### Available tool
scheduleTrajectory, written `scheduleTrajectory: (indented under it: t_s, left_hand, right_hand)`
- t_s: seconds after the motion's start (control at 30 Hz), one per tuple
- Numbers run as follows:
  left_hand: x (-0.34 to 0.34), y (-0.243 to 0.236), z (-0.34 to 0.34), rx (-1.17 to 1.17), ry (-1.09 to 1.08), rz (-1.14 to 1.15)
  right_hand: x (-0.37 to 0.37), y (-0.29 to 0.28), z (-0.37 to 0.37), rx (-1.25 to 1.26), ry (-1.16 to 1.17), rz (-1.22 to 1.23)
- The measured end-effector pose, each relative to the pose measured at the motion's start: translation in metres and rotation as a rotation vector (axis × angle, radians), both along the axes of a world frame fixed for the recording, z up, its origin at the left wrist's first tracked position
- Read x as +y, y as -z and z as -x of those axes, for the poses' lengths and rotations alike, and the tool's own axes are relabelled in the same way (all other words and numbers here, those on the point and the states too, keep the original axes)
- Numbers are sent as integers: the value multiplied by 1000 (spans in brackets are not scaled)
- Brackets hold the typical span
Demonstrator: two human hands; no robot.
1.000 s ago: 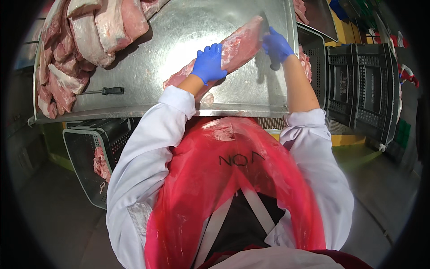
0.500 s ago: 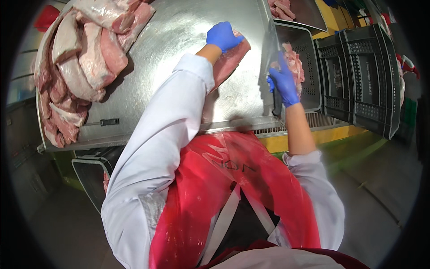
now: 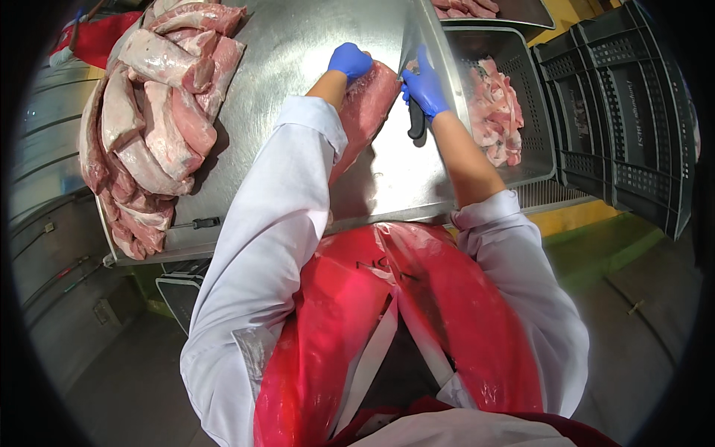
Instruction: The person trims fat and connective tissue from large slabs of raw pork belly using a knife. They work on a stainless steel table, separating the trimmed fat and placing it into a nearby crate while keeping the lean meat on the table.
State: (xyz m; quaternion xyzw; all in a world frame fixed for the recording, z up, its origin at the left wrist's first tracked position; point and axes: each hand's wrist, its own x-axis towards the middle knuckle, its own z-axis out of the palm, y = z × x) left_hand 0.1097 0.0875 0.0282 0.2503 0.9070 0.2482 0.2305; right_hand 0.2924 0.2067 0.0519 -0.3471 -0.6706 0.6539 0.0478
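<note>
A long pink cut of meat (image 3: 365, 108) lies on the steel table (image 3: 287, 45) in front of me. My left hand (image 3: 350, 61), in a blue glove, is closed on its far end. At the meat's right side, my blue-gloved right hand (image 3: 426, 89) grips a knife by its black handle (image 3: 417, 123). The blade points away from me, close to the meat's far right edge; its tip is hard to make out against the shiny steel. A large heap of similar meat cuts (image 3: 167, 123) covers the table's left side.
A thin tool with a black handle (image 3: 205, 223) lies by the heap. Right of the table, a grey crate (image 3: 538, 89) holds pale trimmings (image 3: 495, 112), with black crates (image 3: 611, 112) beyond. A tray of meat (image 3: 465, 9) stands behind. Someone in red (image 3: 100, 39) is far left.
My right hand has moved left with the knife, from the table's right edge to the meat. My left hand stays on the meat's far end. The whole view has shifted slightly.
</note>
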Motion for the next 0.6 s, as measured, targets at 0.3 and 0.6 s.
scheduleTrajectory:
  t_s: [0.3,0.6]
  left_hand:
    - [-9,-12,0,42,0,-129]
    - [-3,-53,-10,173,152,-69]
  right_hand:
    - [-11,-12,29,20,-297,134]
    - [-7,-22,21,-13,-501,194]
